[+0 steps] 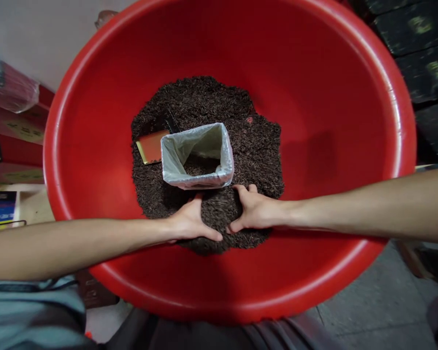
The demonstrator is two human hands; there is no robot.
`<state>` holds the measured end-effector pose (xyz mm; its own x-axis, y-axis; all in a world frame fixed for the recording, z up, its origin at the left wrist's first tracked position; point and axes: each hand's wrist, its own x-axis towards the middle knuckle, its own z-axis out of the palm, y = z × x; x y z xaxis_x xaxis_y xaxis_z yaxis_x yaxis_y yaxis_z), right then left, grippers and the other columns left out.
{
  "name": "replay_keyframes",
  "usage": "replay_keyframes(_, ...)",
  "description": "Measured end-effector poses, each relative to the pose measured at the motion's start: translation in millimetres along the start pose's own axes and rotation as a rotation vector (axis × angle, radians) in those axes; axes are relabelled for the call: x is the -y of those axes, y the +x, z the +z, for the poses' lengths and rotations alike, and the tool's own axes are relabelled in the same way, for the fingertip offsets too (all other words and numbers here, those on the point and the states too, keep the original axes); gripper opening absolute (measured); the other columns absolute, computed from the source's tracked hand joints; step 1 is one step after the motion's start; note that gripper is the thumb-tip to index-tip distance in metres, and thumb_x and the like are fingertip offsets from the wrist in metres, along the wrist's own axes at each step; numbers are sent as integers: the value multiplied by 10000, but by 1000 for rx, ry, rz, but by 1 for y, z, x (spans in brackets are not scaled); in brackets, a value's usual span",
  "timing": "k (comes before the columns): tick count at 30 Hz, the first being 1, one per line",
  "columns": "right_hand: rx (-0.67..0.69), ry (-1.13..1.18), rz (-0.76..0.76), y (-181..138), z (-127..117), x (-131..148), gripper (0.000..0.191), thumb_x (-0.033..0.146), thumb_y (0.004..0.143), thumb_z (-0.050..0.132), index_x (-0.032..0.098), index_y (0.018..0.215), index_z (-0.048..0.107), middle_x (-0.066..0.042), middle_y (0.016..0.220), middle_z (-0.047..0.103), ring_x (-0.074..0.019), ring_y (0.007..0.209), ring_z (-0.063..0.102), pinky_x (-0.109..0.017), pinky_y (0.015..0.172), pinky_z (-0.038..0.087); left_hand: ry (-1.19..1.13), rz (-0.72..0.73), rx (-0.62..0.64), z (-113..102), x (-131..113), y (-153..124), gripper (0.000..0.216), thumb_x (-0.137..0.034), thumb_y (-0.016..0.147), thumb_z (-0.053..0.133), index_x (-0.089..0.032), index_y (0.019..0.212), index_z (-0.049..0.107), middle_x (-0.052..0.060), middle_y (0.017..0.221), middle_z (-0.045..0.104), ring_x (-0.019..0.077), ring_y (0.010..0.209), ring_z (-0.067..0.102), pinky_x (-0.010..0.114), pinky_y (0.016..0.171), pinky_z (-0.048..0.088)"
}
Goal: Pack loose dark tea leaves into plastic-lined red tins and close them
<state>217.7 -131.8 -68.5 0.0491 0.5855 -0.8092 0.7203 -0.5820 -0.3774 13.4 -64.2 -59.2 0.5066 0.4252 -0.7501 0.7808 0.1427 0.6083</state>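
Observation:
A big red plastic basin [314,97] holds a heap of dark loose tea leaves [248,146]. In the heap stands a small rectangular box lined with a clear plastic bag [197,155], open at the top, with some leaves inside. My left hand [190,221] and my right hand [253,211] lie on the heap just in front of the box, cupped toward each other around a mound of leaves, thumbs nearly touching. Their fingers dig into the leaves. A flat gold-and-red lid or card [151,147] lies on the leaves left of the box.
Red boxes and a wrapped package [7,87] sit at the left outside the basin. Dark crates [423,58] stand at the upper right. A grey tiled floor [379,306] shows at the lower right. My lap is below the basin's near rim.

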Motion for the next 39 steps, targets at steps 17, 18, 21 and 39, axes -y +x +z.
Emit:
replay_keyframes(17, 66, 430, -63, -16, 3, 3, 1197, 305, 435, 973, 251, 1498, 426, -125, 1334, 595, -341, 1249, 622, -492, 1055, 591, -114, 115, 3, 7, 0, 3, 1193, -222, 489, 977, -162, 1553, 441, 149, 1558, 550, 358, 1446, 504, 485, 1277, 359)
replay_keyframes(18, 84, 492, -66, -17, 3, 4, 1161, 279, 438, 972, 256, 1471, 442, -111, 1308, 623, -330, 1234, 634, -484, 1050, 591, -121, 128, 8, 7, -1, 2, 1202, -217, 491, 973, -148, 1562, 431, 155, 1546, 558, 365, 1437, 510, 497, 1274, 359)
replay_keyframes(21, 164, 668, -97, -19, 5, 6, 1054, 194, 441, 952, 250, 1382, 480, -69, 1206, 690, -295, 1182, 669, -461, 1049, 588, -132, 128, 36, 5, -6, -4, 1222, -192, 495, 957, -121, 1583, 405, 160, 1510, 586, 366, 1403, 538, 492, 1251, 388)
replay_keyframes(39, 26, 711, -395, -66, 6, 57, 880, 113, 412, 894, 247, 1194, 513, -9, 1123, 729, -273, 1200, 675, -426, 1111, 544, -21, 226, -143, -31, -33, -84, 998, -136, 459, 892, -152, 1387, 525, 89, 1249, 716, 336, 1245, 658, 424, 1065, 555)
